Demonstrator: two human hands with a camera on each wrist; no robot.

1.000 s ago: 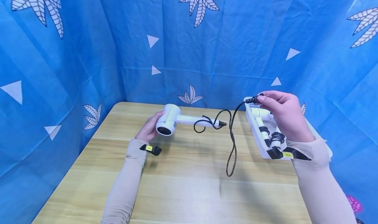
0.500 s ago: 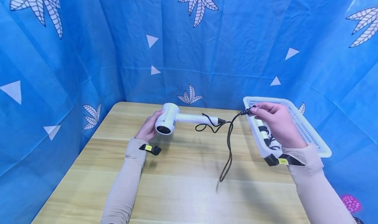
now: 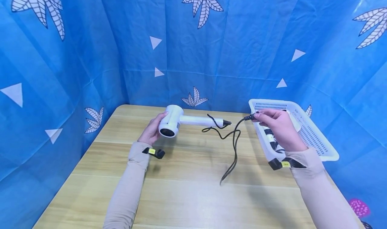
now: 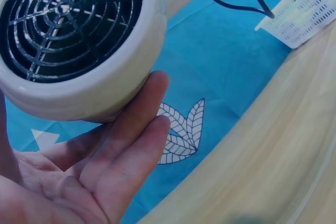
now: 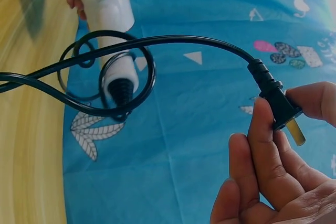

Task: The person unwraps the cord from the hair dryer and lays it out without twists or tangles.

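Below my beige sleeves (image 3: pixel 321 188), my right hand (image 3: pixel 279 128) pinches the black plug (image 5: pixel 282 107) between thumb and fingertips; one prong shows in the right wrist view, and I cannot make out a second. My left hand (image 3: pixel 150 131) is clamped round the barrel of the white hair dryer (image 3: pixel 171 120), which I hold left of centre, seemingly lifted, its handle (image 3: pixel 199 121) pointing to my right. I judge the step in hand to be managing the loose power cord (image 5: pixel 184 39), which curls slackly off the handle's end and dips in a long loop before rising to the plug. The next move, as I see it, calls for a steady barrel and a light touch at the plug, so the loop gathers without snagging. Its lowest tip is blurred, so whether it brushes the wooden table (image 3: pixel 181 195) I can't tell. Past my right hand sits the white plastic basket (image 3: pixel 272 102); the hand hides much inside, leaving white pieces (image 3: pixel 270 137) and black coils I can't identify. Farthest back hangs the blue leaf-print curtain (image 3: pixel 242 37), cut off at the top and sides.
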